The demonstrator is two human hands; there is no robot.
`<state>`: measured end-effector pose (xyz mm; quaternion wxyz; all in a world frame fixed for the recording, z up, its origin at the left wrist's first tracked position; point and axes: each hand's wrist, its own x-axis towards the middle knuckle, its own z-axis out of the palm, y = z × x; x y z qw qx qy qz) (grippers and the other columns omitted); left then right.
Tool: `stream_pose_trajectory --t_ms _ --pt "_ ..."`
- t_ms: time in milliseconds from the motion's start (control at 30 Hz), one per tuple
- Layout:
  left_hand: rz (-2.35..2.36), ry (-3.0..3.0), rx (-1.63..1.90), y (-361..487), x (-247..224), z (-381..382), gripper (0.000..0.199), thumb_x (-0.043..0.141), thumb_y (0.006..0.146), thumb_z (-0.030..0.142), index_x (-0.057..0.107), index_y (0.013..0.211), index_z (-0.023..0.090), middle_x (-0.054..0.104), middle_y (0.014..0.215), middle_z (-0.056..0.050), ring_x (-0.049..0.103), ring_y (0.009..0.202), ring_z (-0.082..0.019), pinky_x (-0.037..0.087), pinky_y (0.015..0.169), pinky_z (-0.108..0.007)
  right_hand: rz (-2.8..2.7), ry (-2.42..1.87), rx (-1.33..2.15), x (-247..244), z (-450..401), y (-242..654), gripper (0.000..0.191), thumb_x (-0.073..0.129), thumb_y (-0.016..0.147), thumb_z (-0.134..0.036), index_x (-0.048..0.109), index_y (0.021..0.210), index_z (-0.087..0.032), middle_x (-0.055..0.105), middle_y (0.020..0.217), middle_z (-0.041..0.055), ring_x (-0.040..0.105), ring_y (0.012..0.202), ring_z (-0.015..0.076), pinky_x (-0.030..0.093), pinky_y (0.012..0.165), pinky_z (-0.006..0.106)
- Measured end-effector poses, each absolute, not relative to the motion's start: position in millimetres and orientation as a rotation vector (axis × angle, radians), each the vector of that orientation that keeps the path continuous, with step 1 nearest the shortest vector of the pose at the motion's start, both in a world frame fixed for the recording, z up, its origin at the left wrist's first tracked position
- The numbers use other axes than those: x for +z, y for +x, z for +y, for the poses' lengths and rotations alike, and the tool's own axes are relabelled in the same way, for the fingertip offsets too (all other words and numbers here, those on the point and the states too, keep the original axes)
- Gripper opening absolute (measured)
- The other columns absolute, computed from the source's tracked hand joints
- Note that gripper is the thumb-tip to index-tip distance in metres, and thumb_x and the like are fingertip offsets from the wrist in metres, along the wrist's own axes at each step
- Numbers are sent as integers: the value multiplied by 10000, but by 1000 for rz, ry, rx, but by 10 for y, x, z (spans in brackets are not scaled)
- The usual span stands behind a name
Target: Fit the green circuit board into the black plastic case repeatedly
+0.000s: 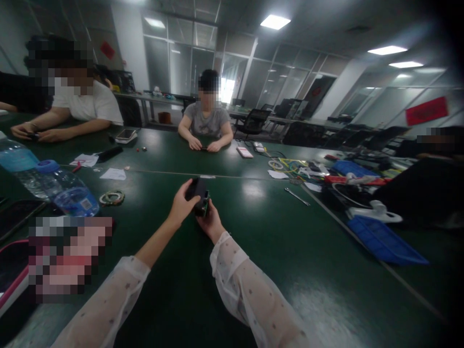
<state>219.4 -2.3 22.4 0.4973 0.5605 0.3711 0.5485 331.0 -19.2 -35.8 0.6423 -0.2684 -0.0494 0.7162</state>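
Note:
A small black box-shaped device (pixel 198 192) is held above the green table (pixel 290 270), near the middle of the view. Part of a green circuit board (pixel 207 205) shows along its right side. My left hand (pixel 182 203) grips the device from the left, with the thumb across its front. From below and the right, my right hand (pixel 212 222) holds the lower right side by the board, its fingers partly hidden. Both forearms are in sheer white dotted sleeves.
Water bottles (pixel 74 193), a bracelet (pixel 112 197) and a pink item (pixel 78 256) lie left. A wrench (pixel 297 196), cables (pixel 290 166) and a blue tray (pixel 386 239) are right. Two people (pixel 206 118) (pixel 87 104) sit across; another person (pixel 427 183) is at right.

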Motion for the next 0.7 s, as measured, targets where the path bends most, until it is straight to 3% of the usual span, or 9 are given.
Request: stream_pose_trajectory --t_ms 100,167,267,433,700 --pt "785 813 1191 2032 186 111 561 662 693 118 548 1234 216 670 1025 -66 657 906 -218 540 810 -356 -125 -562 1645 -357 -174 3320 348 355 967 -384 629 979 -170 718 827 29 671 726 133 559 675 262" --pt "740 509 1112 1922 80 163 353 604 732 151 614 1085 152 679 882 -80 668 783 -219 565 686 -340 -158 -525 1656 -357 -176 3328 374 329 972 -389 619 999 -155 718 864 49 673 736 141 560 673 274" --pt "608 268 1061 1816 -112 194 216 567 790 197 632 982 123 677 884 -110 670 832 -234 572 711 -355 -203 -512 1666 -362 -187 3340 380 318 973 -383 602 1052 -143 717 940 77 679 780 155 560 690 291" --pt "535 244 1045 1835 -251 227 242 629 828 281 628 1034 154 673 974 -103 668 848 -194 565 722 -310 -207 -510 1689 -332 -212 3338 391 312 975 -374 592 1079 -122 712 979 92 680 830 155 555 741 286" --pt "665 467 1025 1894 -297 264 221 656 800 303 657 967 158 692 896 -63 671 793 -180 559 758 -305 -199 -539 1667 -307 -219 3321 358 350 963 -373 609 1073 -153 704 1019 68 667 936 160 543 825 317"
